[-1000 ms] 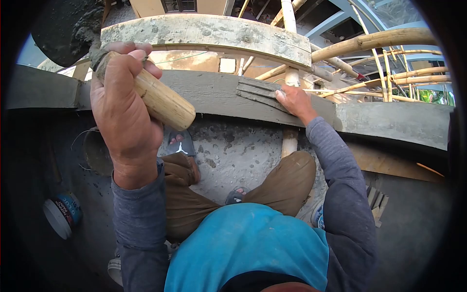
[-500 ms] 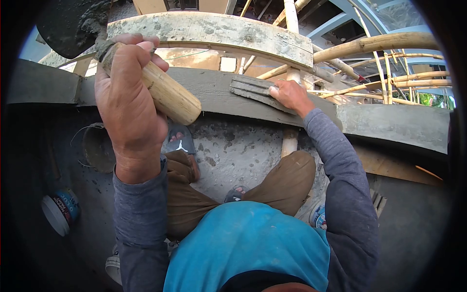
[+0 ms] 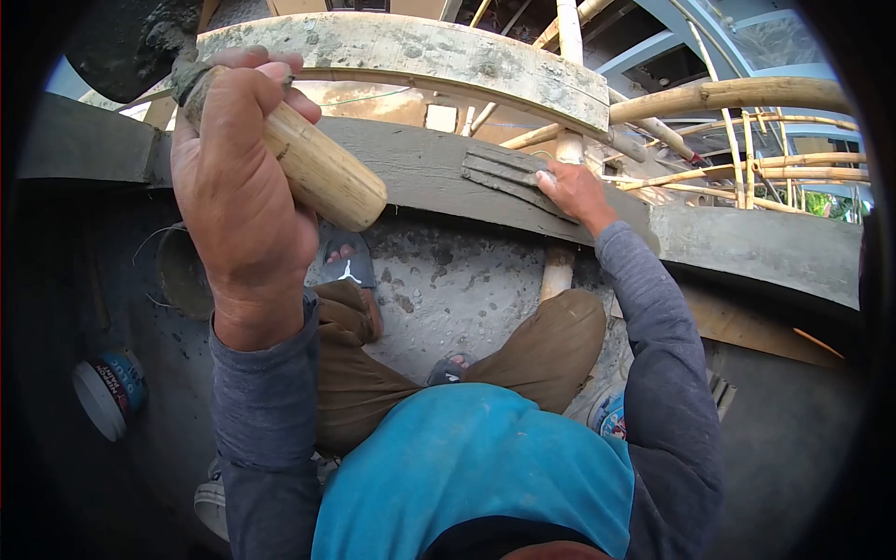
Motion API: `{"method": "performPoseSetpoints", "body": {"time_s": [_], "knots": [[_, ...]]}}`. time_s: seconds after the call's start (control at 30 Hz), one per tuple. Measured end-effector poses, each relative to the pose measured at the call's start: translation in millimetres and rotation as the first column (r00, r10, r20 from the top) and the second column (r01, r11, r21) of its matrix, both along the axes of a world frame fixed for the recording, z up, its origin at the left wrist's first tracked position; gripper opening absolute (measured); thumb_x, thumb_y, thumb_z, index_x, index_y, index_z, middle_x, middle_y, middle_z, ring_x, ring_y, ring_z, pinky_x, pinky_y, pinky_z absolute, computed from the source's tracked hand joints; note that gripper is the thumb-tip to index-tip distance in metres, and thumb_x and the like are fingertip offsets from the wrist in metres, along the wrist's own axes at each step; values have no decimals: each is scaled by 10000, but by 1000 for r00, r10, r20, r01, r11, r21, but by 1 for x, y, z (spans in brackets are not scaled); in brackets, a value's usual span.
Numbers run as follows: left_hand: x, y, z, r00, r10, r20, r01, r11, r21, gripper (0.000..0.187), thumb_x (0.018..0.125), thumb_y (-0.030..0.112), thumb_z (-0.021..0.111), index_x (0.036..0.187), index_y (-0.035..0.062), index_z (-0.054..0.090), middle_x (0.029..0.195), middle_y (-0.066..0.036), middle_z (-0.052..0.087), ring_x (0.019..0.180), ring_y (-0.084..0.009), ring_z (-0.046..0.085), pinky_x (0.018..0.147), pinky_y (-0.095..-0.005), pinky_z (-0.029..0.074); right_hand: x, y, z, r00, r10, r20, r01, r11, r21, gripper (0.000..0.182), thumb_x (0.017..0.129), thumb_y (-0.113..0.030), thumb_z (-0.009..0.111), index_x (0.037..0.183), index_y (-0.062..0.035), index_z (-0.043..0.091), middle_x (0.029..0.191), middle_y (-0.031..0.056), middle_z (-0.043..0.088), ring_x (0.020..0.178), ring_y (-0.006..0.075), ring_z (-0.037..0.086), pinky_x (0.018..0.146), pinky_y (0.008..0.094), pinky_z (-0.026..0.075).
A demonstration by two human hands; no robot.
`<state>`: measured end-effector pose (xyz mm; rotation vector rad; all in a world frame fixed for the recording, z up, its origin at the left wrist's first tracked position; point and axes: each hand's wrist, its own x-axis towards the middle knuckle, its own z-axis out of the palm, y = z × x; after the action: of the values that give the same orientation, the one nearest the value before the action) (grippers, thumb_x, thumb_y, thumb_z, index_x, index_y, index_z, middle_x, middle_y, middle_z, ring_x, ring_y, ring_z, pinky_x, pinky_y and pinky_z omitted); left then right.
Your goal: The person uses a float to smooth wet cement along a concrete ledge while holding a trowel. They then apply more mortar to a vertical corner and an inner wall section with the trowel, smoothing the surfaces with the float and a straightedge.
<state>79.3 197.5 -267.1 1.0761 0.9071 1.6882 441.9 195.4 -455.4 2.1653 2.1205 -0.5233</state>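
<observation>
Float on the grey ledge, the right hand's fingers closed on its right end. The left hand has its fingers curled around a wooden handle, near a dark blade. Beyond the ledge, a plank.

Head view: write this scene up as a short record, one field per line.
Left hand: left hand raised, gripping a wooden handle
Right hand: right hand holding a grooved float
Work surface: grey ledge, under the float
Beyond ledge: mortar-spotted board; bamboo pole, upper right
Floor, left side: paint bucket; round dark container
Footwear: sandals
</observation>
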Motion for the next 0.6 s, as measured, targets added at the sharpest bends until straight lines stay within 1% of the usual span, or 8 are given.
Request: {"method": "performPoseSetpoints", "body": {"time_s": [0.03,0.1,0.23,0.33,0.4,0.43,0.53,0.6], "knots": [[3,0,2,1000,-2,-3,2,1000,3,108,863,100,554,890,-1,583,983,-122,587,749,-126,576,727,-262,465,-12,5,0,999,25,-41,-25,1000,12,343,838,-432,519,915,-115,627,877,170,658,865,353,616,754,501,440],[9,-1,8,998,25,61,-20,995,-95,107,863,98,548,863,-2,584,975,-120,589,748,-124,575,731,-267,463,-37,14,2,999,28,-39,-28,1000,4,342,843,-428,516,928,-118,631,891,171,658,877,353,616,763,499,443],[7,0,4,998,39,44,-35,996,-81,114,865,102,543,863,-5,582,960,-118,594,744,-123,569,735,-273,461,-70,30,1,998,56,-34,-56,998,-5,347,854,-411,509,976,-116,644,931,171,659,914,347,618,797,495,452],[1,5,-1,1000,20,-11,-20,1000,-2,161,852,113,559,929,-29,565,949,-126,601,747,-133,569,730,-273,464,-84,38,9,996,90,-6,-91,995,-49,376,855,-410,508,999,-91,647,943,168,661,923,341,622,821,486,457],[2,8,3,996,90,24,-87,991,-103,199,854,125,555,968,-39,556,974,-136,597,749,-143,566,729,-279,466,-92,38,22,996,85,-11,-85,994,-73,386,856,-408,507,998,-76,644,947,170,660,931,342,619,825,486,456],[1,12,4,996,81,23,-78,992,-98,199,854,125,555,968,-39,556,974,-136,597,749,-143,566,729,-279,466,-92,38,27,996,89,-17,-90,992,-93,397,856,-406,507,997,-61,641,952,172,659,939,342,617,828,486,455],[-6,25,8,986,152,70,-141,980,-140,269,858,88,503,1095,-35,474,996,-127,564,780,-163,535,752,-290,480,-91,36,28,996,84,-19,-85,992,-91,397,857,-401,505,985,-50,640,955,176,658,941,349,615,829,484,457],[-11,30,9,977,197,82,-183,972,-148,267,858,87,505,1095,-31,476,996,-127,566,780,-163,535,751,-289,480,-82,34,22,996,82,-18,-83,993,-78,392,855,-401,507,980,-55,643,952,175,659,941,350,614,827,482,457]]}}
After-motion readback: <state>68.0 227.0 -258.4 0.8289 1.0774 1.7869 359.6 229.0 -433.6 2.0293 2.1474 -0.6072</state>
